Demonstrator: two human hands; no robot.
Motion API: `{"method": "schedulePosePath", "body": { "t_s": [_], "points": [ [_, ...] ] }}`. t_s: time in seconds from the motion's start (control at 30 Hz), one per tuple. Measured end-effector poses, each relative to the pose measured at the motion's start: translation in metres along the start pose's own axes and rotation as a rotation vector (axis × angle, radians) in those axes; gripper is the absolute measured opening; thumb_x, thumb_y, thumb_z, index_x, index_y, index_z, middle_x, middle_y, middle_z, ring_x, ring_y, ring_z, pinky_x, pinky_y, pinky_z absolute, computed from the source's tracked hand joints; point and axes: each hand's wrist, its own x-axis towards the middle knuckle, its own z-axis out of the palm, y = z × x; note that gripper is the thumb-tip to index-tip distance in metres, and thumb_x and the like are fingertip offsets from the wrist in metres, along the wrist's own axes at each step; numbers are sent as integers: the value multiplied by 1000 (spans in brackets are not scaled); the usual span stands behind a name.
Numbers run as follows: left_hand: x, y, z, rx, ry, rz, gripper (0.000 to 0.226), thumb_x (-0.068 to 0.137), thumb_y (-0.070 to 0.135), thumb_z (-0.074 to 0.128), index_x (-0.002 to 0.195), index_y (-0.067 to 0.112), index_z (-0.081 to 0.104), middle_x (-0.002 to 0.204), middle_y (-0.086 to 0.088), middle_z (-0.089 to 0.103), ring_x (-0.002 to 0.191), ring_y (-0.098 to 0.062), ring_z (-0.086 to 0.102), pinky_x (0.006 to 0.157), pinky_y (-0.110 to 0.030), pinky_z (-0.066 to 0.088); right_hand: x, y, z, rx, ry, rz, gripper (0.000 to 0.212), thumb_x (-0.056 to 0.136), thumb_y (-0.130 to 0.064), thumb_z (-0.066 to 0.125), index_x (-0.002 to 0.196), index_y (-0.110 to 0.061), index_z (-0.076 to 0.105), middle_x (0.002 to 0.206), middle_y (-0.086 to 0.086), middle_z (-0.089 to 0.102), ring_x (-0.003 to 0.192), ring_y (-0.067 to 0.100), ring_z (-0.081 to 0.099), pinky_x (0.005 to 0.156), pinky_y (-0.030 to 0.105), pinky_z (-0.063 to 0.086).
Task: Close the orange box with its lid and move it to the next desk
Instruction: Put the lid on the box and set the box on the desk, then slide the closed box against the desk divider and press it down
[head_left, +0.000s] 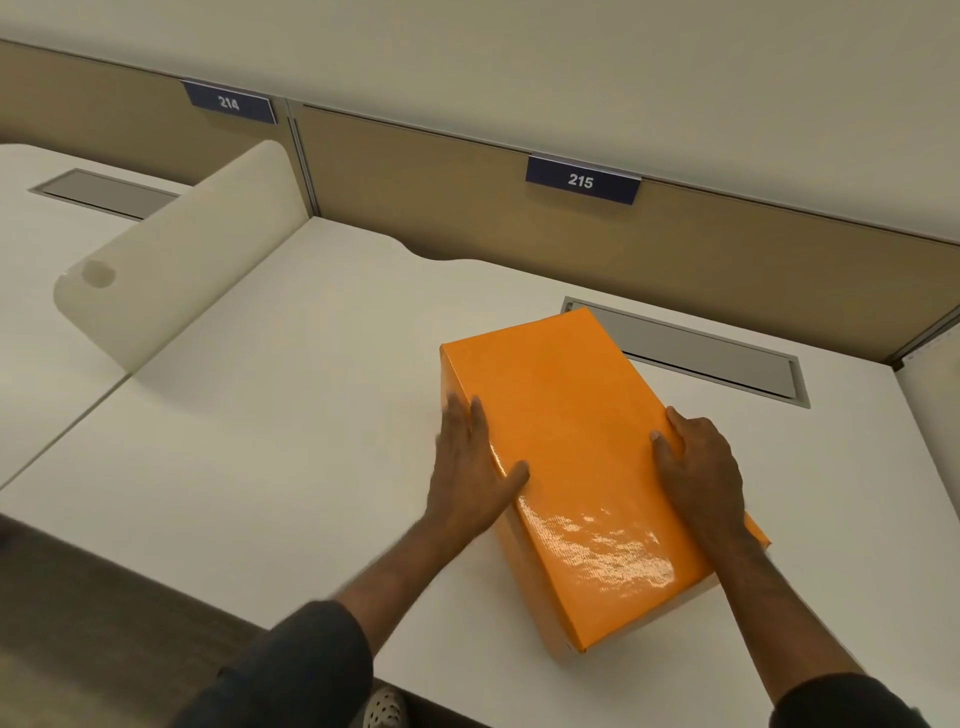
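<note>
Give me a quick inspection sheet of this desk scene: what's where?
Surface: white desk, bare apart from the box.
Job's things: orange box, lid on, lying on the desk labelled 215.
Clutter: nothing seen.
Hands: left hand and right hand press the box's long sides.
Cables: nothing seen; grey cable hatch behind the box.
Surroundings: rounded divider, next desk labelled 214, tan partition.

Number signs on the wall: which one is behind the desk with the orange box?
The 215 sign. The orange box sits on the desk below it; the 214 sign hangs over the next desk left.
</note>
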Motion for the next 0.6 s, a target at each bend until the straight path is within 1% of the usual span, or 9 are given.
{"method": "schedulePosePath", "body": {
  "t_s": [0.07,0.1,0.17,0.23,0.33,0.4,0.47,0.6],
  "points": [
    [32,-4,-8,202,1,49,113,79,84,20,161,11,-5,168,-16,-17,156,-34,-14,126,-54,3,0,1,1,-13,3,-12,61,95,-48,41,144,-11,50,135,19,60,120,39,57,96,57,49],
    [49,-6,-13,297,4,66,113,78,85,15,161,10,0,169,-17,-11,156,-38,-11,125,-57,3,0,1,2,-15,6,-13,61,95,-48,41,144,-11,50,135,19,59,120,39,57,97,57,49],
    [81,-6,-23,448,-7,90,108,84,85,17,161,10,7,170,-16,0,155,-42,-5,125,-59,2,0,0,2,-17,5,-5,65,93,-50,38,144,-11,50,136,19,59,122,39,56,98,57,48],
    [109,-1,-33,531,-30,119,100,90,80,24,161,11,12,170,-16,10,156,-40,4,125,-60,3,1,-1,2,-26,-1,-8,68,93,-52,35,145,-11,49,137,19,58,122,39,56,98,58,48],
    [140,1,-44,531,-86,126,95,92,78,28,160,14,14,167,-13,25,154,-36,21,125,-60,7,0,-1,2,-34,-3,-14,68,93,-52,34,145,-11,48,139,18,58,123,39,56,98,57,48],
    [149,-3,-45,489,-111,122,94,90,80,29,161,20,15,163,-11,33,151,-35,29,123,-64,6,0,-1,2,-28,-5,-7,67,93,-52,35,146,-12,48,141,16,57,123,38,57,98,56,48],
    [149,-11,-42,458,-97,128,93,88,82,28,160,24,17,161,-9,37,149,-34,31,122,-67,6,0,-2,2,-8,-15,9,66,93,-52,36,146,-14,47,144,14,56,125,36,57,101,55,46],
    [152,-21,-36,439,-80,154,92,88,82,27,159,24,20,159,-9,40,148,-34,33,122,-66,10,3,0,4,14,-45,37,67,93,-54,35,148,-18,46,146,10,55,128,33,56,106,54,43]
  ]
}}
